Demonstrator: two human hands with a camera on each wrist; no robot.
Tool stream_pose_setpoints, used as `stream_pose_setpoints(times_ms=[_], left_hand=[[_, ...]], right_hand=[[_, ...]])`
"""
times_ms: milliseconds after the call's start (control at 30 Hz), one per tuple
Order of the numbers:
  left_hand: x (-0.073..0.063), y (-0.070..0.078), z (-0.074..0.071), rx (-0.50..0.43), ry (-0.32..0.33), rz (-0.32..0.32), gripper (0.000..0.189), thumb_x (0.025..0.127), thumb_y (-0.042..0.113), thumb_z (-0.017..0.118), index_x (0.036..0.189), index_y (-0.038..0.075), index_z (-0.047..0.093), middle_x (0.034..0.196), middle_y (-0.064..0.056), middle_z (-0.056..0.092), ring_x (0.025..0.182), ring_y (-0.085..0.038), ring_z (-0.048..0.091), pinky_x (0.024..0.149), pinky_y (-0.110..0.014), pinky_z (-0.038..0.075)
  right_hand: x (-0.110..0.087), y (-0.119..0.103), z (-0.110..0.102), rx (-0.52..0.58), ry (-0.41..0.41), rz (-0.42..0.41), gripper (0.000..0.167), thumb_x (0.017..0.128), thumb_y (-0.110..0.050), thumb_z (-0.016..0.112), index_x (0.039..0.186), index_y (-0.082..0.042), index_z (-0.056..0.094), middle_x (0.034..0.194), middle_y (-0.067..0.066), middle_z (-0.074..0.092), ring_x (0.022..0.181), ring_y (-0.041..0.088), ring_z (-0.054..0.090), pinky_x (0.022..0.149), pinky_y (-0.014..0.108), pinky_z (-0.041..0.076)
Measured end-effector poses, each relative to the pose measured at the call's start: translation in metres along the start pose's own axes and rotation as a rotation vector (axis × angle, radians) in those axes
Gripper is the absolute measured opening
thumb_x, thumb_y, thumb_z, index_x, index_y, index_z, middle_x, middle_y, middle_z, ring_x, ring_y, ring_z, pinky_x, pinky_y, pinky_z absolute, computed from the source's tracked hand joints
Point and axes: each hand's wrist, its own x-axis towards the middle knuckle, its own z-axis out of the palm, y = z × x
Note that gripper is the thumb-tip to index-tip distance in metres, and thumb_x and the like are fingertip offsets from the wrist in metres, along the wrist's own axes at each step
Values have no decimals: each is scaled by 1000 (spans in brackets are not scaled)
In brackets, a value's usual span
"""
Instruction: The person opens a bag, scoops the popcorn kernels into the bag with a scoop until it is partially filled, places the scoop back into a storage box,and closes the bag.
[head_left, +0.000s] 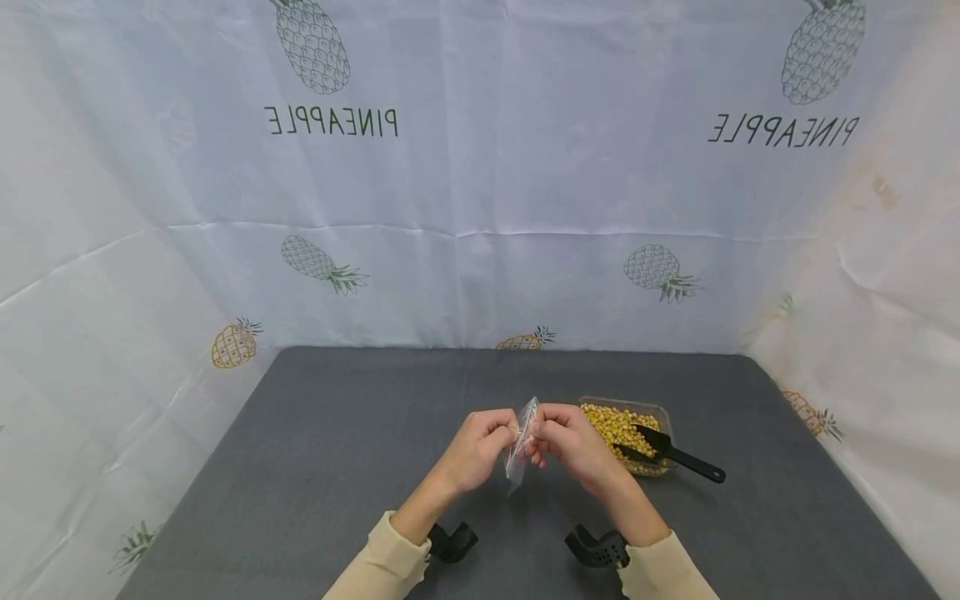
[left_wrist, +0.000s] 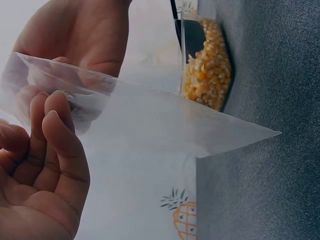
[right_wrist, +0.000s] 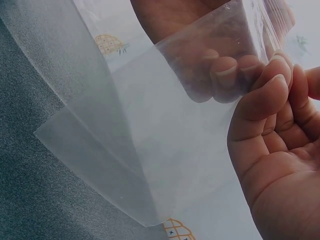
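Note:
A clear plastic zip bag (head_left: pixel 517 467) hangs above the table between both hands, its lower corner pointing down. My left hand (head_left: pixel 475 447) pinches one side near the top edge, with fingers curled against the film in the left wrist view. On the opposite side my right hand (head_left: pixel 573 442) pinches the bag (right_wrist: pixel 150 130) close to its ridged zip strip. Through the film, the other hand's fingers show in the right wrist view. Nothing shows inside the bag (left_wrist: pixel 150 120).
Just right of the right hand stands a clear plastic tub (head_left: pixel 663 414) of yellow corn kernels (head_left: pixel 611 423). A black scoop (head_left: pixel 682 457) lies in it, handle over the rim. The dark grey table (head_left: pixel 337 467) meets a pineapple-print curtain (head_left: pixel 480 183) behind and at the sides.

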Motion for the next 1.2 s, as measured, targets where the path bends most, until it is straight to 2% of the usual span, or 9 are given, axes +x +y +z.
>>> stream_pose_setpoints(times_ms=[133, 367, 633, 867, 1067, 1200], left_hand=[[0, 1, 0, 2, 0, -1, 26, 93, 3, 46, 68, 3, 52, 63, -11, 48, 53, -3, 35, 52, -22, 33], [-1, 2, 1, 2, -2, -5, 25, 93, 3, 46, 68, 1, 52, 62, 7, 44, 52, -3, 32, 51, -22, 31], [-1, 2, 1, 3, 1, 10, 26, 93, 3, 47, 67, 5, 51, 62, 5, 43, 52, -3, 31, 50, -22, 29], [-1, 3, 2, 0, 2, 12, 27, 93, 2, 47, 67, 7, 51, 61, -3, 43, 51, -3, 30, 49, -22, 28], [-1, 4, 1, 0, 6, 15, 26, 93, 3, 47, 67, 5, 51, 62, 7, 41, 51, -2, 30, 48, -22, 27], [-1, 4, 1, 2, 10, 20, 27, 93, 2, 47, 67, 6, 51, 62, 9, 40, 51, -2, 30, 48, -22, 27]], right_hand=[[0, 0, 0, -2, -1, -5, 26, 99, 0, 43, 80, 16, 48, 73, -1, 62, 62, 10, 57, 57, 25, 51], [-1, 0, 0, 3, -2, -5, 26, 100, 0, 43, 80, 17, 48, 74, -1, 62, 63, 10, 57, 58, 25, 51], [-1, 2, -1, 13, -7, -11, 26, 100, 1, 43, 80, 16, 48, 74, 0, 62, 63, 10, 57, 58, 25, 51], [-2, 2, -1, 10, -11, -21, 25, 100, 1, 43, 80, 16, 48, 75, 0, 62, 63, 9, 58, 57, 25, 51], [-2, 1, -1, 9, -16, -31, 25, 100, 2, 43, 80, 16, 49, 75, 0, 61, 63, 10, 57, 57, 25, 51], [-2, 1, -1, 11, -22, -40, 26, 100, 1, 43, 80, 16, 49, 75, 0, 62, 63, 10, 57, 57, 26, 50]])
